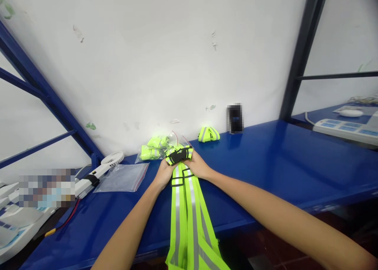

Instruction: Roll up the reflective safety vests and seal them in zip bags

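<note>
Both my hands grip a neon yellow reflective vest (192,211) made of straps with silver stripes. My left hand (164,172) holds it from the left, just below the black side-release buckle (179,155). On the other side, my right hand (198,165) closes around the strap by the buckle. The fingers of both hands are partly hidden behind the gathered strap. Long straps with black sliders hang from the hands toward me, over the table's front edge. Behind the hands, folded vests in clear bags (150,152) lie against the wall.
On the blue table (251,163), a folded reflective strap bundle (209,134) and a dark blurred-out box (235,118) stand at the back. A clear zip bag (124,178) lies left, beside a white handheld fan (112,159). A power strip (348,127) is at far right.
</note>
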The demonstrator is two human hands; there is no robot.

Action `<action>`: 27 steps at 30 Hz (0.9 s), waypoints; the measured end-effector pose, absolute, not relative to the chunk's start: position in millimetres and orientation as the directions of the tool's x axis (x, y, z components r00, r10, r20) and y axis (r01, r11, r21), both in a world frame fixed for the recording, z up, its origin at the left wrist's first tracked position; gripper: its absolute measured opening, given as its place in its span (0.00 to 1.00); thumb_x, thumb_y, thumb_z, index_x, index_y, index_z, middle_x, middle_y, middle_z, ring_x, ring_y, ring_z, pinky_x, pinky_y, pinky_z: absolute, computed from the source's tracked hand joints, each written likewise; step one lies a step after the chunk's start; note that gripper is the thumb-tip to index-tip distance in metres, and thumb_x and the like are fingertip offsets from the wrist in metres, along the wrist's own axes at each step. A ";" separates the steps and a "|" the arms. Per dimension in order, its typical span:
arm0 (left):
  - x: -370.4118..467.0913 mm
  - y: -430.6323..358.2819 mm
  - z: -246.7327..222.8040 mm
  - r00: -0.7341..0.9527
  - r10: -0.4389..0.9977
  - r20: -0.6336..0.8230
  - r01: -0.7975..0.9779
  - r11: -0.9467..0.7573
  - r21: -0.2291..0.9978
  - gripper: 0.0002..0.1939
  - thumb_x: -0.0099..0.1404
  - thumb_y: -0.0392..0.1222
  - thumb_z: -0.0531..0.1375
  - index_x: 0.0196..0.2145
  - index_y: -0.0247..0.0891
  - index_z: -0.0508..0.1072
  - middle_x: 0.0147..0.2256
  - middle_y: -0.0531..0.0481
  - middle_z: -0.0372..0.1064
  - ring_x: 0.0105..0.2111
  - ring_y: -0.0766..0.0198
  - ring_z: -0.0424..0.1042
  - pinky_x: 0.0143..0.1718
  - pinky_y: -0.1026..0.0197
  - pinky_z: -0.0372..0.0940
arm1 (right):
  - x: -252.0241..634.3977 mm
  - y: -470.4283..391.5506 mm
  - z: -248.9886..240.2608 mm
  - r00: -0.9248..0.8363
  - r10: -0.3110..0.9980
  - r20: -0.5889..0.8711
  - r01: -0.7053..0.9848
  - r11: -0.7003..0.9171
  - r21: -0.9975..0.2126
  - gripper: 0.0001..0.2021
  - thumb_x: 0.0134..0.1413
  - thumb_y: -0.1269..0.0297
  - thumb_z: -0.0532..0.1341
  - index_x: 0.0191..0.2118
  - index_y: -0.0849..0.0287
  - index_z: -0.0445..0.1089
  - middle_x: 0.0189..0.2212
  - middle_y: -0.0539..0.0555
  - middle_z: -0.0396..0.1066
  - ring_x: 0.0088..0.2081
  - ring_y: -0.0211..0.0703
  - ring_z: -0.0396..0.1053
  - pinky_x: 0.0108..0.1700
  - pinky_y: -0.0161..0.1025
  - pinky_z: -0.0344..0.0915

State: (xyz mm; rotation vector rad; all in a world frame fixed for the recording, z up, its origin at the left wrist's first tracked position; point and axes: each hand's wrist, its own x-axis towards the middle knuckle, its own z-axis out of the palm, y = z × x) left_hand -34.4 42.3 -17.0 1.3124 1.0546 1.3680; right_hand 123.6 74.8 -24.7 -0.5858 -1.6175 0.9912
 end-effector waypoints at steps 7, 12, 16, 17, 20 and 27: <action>-32.2 41.3 -13.9 -0.022 0.983 0.184 -0.095 -0.185 0.978 0.26 0.43 0.37 0.74 0.43 0.36 0.78 0.38 0.45 0.79 0.40 0.50 0.77 0.45 0.54 0.70 | 123.7 71.6 -23.5 -0.229 0.817 0.530 -0.068 0.530 -0.845 0.23 0.50 0.73 0.60 0.54 0.56 0.66 0.55 0.57 0.70 0.59 0.51 0.64 0.63 0.50 0.56; -28.4 43.5 -16.6 -0.052 0.991 0.122 -0.236 -0.131 0.963 0.30 0.44 0.40 0.72 0.47 0.36 0.74 0.40 0.45 0.78 0.42 0.49 0.77 0.47 0.50 0.70 | 123.4 73.9 -24.2 -0.207 0.833 0.512 -0.031 0.518 -0.855 0.23 0.53 0.69 0.60 0.56 0.55 0.65 0.57 0.57 0.69 0.60 0.52 0.64 0.63 0.51 0.57; -28.4 41.7 -15.1 -0.062 0.990 0.123 -0.141 -0.131 0.981 0.28 0.45 0.38 0.71 0.47 0.36 0.75 0.40 0.45 0.78 0.42 0.50 0.77 0.47 0.51 0.69 | 123.9 73.1 -24.2 -0.205 0.841 0.501 -0.012 0.509 -0.861 0.25 0.51 0.72 0.59 0.56 0.55 0.65 0.57 0.56 0.69 0.60 0.52 0.63 0.63 0.52 0.56; -28.6 40.9 -14.1 -0.054 0.989 0.140 -0.117 -0.145 0.982 0.28 0.45 0.37 0.72 0.46 0.36 0.75 0.40 0.46 0.78 0.42 0.50 0.77 0.47 0.52 0.69 | 124.1 72.6 -24.0 -0.207 0.842 0.498 -0.009 0.507 -0.862 0.25 0.50 0.72 0.59 0.56 0.55 0.65 0.56 0.56 0.69 0.60 0.52 0.63 0.63 0.52 0.56; -28.6 39.5 -11.6 -0.070 0.978 0.194 -0.073 -0.199 0.977 0.26 0.45 0.38 0.73 0.44 0.35 0.77 0.37 0.46 0.79 0.39 0.51 0.77 0.44 0.53 0.70 | 125.2 71.1 -22.4 -0.224 0.839 0.495 -0.009 0.507 -0.862 0.23 0.52 0.72 0.58 0.55 0.54 0.67 0.56 0.55 0.70 0.61 0.51 0.63 0.65 0.51 0.54; -28.6 40.6 -11.1 -0.132 0.980 0.148 -0.098 -0.162 0.982 0.22 0.43 0.40 0.73 0.37 0.33 0.78 0.32 0.46 0.79 0.34 0.53 0.77 0.39 0.55 0.71 | 127.2 69.0 -19.4 -0.313 0.825 0.470 -0.011 0.492 -0.870 0.23 0.56 0.69 0.56 0.58 0.55 0.64 0.58 0.57 0.67 0.61 0.53 0.63 0.63 0.52 0.56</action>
